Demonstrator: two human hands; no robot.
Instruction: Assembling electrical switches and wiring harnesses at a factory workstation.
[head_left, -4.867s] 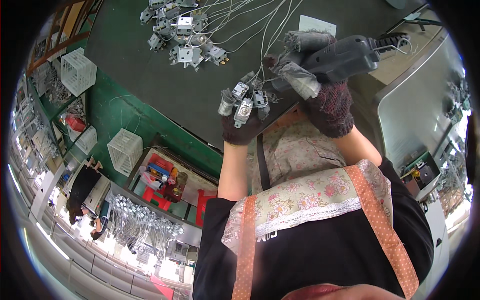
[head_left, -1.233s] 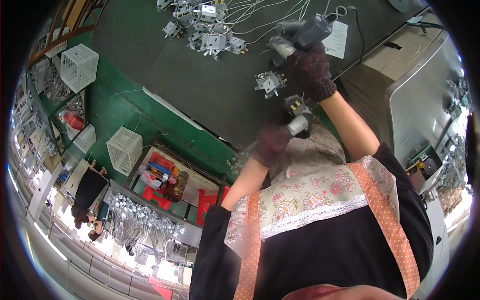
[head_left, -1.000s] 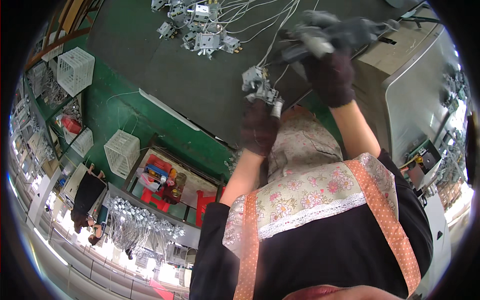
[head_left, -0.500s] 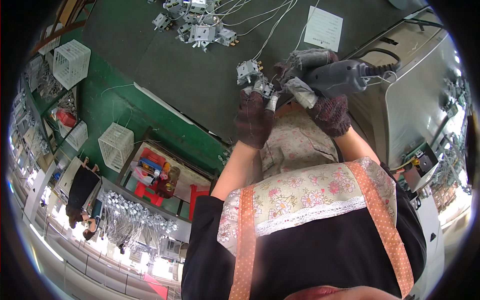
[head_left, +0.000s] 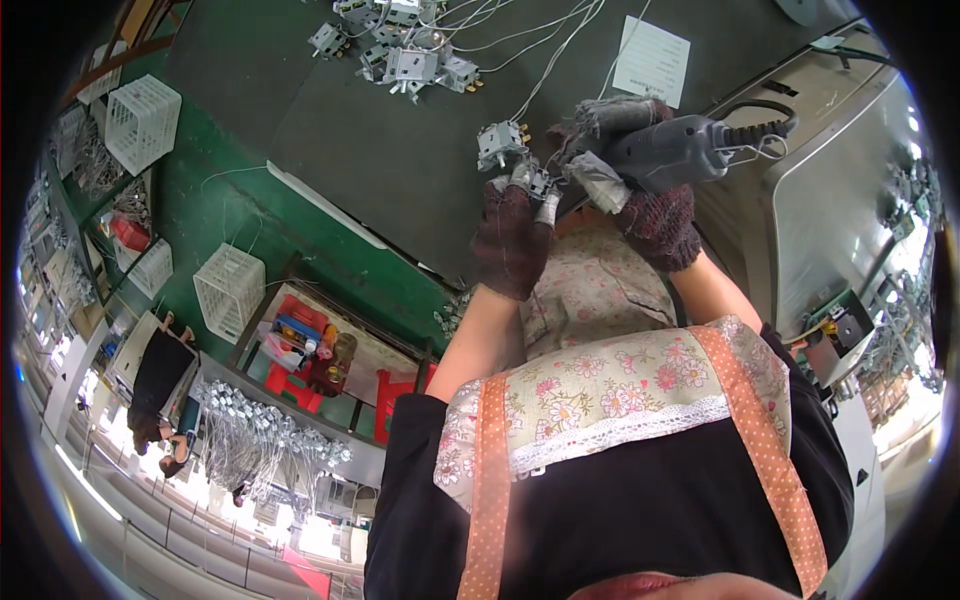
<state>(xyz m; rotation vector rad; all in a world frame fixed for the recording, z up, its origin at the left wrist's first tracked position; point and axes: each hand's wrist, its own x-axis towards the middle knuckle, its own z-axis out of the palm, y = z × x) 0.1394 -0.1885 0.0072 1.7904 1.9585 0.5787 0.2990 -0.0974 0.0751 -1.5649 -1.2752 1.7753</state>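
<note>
Both hands wear dark maroon knit gloves with pale wrapped fingertips. My left hand (head_left: 508, 240) is closed on a small grey-white electrical module (head_left: 540, 184) at the table's near edge. Just beyond its fingertips, touching or nearly so, is a larger grey-white module (head_left: 502, 147) with brass-coloured terminals and thin white wires. My right hand (head_left: 650, 215) grips a dark grey corded power tool (head_left: 672, 152), which looks like an electric screwdriver. The tool lies sideways, its cord end to the right and its front toward the left hand. Fingers and grey cloth wrapping hide its tip.
A pile of similar wired modules (head_left: 410, 65) lies on the dark table (head_left: 330, 130) at the far side. Near it is a white printed sheet (head_left: 652, 62). White plastic crates (head_left: 230, 292) stand on the green floor at left. A metal panel (head_left: 850, 190) rises at right.
The view has shifted slightly. Both hands keep their hold on the module and the power tool, with hardly any movement between them.
</note>
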